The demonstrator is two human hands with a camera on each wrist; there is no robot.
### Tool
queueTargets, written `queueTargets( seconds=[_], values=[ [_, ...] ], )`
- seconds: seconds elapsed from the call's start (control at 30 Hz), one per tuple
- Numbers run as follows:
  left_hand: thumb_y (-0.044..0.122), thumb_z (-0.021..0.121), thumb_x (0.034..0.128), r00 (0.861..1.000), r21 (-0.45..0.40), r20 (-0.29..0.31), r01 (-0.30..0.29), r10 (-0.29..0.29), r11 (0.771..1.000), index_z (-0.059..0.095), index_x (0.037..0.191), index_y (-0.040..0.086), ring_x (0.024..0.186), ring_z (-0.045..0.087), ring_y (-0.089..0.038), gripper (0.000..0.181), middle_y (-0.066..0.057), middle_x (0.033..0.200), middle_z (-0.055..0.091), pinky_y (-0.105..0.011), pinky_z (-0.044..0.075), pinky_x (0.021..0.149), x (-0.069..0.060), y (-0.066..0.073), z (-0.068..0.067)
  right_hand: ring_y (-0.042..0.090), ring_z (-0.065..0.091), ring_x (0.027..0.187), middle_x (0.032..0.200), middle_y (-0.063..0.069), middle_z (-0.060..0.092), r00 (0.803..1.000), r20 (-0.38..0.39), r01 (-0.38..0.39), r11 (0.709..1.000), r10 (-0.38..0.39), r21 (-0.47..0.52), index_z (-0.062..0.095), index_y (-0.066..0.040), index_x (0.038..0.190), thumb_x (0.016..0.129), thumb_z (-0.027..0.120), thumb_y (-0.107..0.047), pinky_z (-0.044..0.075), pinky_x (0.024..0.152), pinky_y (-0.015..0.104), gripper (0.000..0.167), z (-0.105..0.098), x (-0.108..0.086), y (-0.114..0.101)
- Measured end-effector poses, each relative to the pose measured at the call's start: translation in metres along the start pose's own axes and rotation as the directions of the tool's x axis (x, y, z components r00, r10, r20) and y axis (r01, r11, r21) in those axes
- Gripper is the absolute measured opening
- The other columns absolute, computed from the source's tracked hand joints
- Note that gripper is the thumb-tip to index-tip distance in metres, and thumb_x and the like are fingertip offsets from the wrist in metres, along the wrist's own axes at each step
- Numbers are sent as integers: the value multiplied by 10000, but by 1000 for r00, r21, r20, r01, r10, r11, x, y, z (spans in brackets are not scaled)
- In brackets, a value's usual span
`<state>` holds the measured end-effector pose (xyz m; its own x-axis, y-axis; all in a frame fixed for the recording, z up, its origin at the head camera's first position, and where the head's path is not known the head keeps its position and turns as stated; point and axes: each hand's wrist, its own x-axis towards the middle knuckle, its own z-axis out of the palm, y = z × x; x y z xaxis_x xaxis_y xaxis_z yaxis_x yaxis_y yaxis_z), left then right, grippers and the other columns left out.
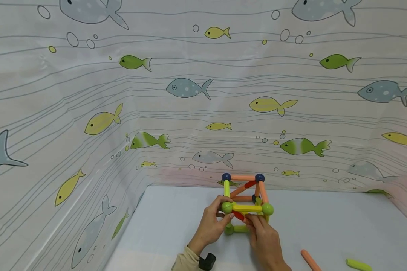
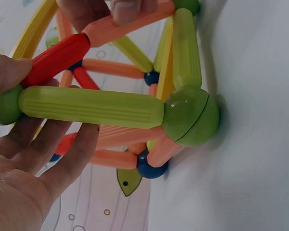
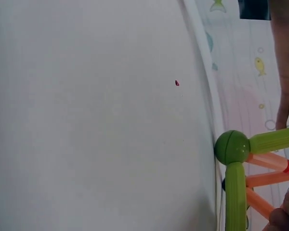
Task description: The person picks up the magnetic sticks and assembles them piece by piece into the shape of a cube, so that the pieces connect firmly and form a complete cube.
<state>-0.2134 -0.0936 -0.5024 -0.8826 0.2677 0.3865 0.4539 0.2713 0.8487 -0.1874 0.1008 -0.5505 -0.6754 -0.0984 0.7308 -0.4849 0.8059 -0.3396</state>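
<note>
A cube-shaped frame of magnetic rods and balls stands on the table, with a yellow rod [image 1: 247, 207] between two green balls [image 1: 267, 209] along the near top edge. My left hand [image 1: 208, 226] grips the frame at its near upper left corner, the thumb beside the end of a red rod [image 2: 58, 58] and the fingers behind a light green rod [image 2: 91, 105]. My right hand [image 1: 266, 239] pinches the orange rod [image 2: 130, 24] joined to that red one, forming a slanting diagonal across the near face. Dark blue balls [image 1: 259, 177] join orange rods at the back.
A loose orange rod [image 1: 310, 259] and a loose light green rod [image 1: 358, 264] lie on the white table [image 1: 325, 222] at the front right. Fish-printed sheeting [image 1: 237, 94] rises behind the table and along its left side.
</note>
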Motion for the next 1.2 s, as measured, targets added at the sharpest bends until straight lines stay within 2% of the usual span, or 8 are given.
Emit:
queueTargets(
  seconds=[0.2, 0.33, 0.47, 0.57, 0.77, 1.0, 1.2],
  values=[
    [95, 735, 986, 1000, 7, -7, 4, -4, 1000, 615, 1306, 185, 1076, 712, -149, 354, -52, 1249, 722, -301, 615, 864, 0, 1, 1, 164, 747, 752, 1030, 55, 754, 1000, 20, -20, 1000, 19, 14, 748, -90, 1146, 739, 941, 13, 620, 624, 285, 462, 0, 1, 2],
    [104, 739, 986, 1000, 14, -6, 6, -6, 1000, 615, 1305, 186, 1069, 710, -146, 352, -47, 1240, 723, -291, 611, 859, 0, 1, 2, 113, 720, 713, 1008, 27, 771, 997, 69, -43, 997, 38, 65, 738, -107, 1215, 793, 909, 3, 586, 608, 221, 468, 1, 1, 1],
    [108, 738, 987, 1000, 20, -5, 2, -2, 1000, 613, 1309, 170, 1067, 708, -147, 351, -43, 1240, 724, -279, 605, 852, 1, 1, 2, 128, 758, 784, 1006, 13, 775, 994, 103, -60, 992, 48, 112, 723, -104, 1236, 835, 888, -38, 593, 647, 214, 438, 2, 2, 1],
    [105, 737, 987, 1000, 29, -5, -5, 5, 1000, 610, 1316, 139, 1069, 707, -149, 354, -44, 1242, 725, -278, 602, 850, 1, 1, 2, 156, 778, 839, 1021, 19, 777, 994, 96, -66, 991, 55, 117, 729, -100, 1215, 828, 894, -44, 611, 671, 238, 424, 3, 3, 1],
    [101, 736, 987, 1000, 42, -6, -2, 2, 999, 605, 1322, 112, 1071, 705, -152, 360, -52, 1251, 722, -274, 601, 853, 0, 3, 2, 119, 747, 834, 1012, 0, 780, 996, 77, -57, 993, 49, 101, 741, -126, 1190, 826, 894, -41, 624, 699, 271, 404, 3, 4, 1],
    [116, 728, 996, 1000, 57, -8, 17, -17, 998, 611, 1320, 113, 1066, 706, -155, 345, -56, 1250, 726, -269, 598, 857, 0, 3, 3, 77, 701, 730, 1041, 37, 795, 995, 70, -76, 990, 68, 117, 754, -108, 1169, 815, 902, -17, 534, 597, 149, 394, -3, 6, -2],
    [112, 724, 1003, 1000, 68, -15, 20, -19, 998, 612, 1315, 123, 1041, 703, -150, 332, -52, 1231, 727, -264, 594, 846, 0, 3, 4, 33, 695, 695, 1007, 21, 815, 1000, 14, -17, 995, 16, 97, 792, -96, 1112, 776, 933, -29, 523, 604, 110, 370, -3, 7, -1]
  ],
)
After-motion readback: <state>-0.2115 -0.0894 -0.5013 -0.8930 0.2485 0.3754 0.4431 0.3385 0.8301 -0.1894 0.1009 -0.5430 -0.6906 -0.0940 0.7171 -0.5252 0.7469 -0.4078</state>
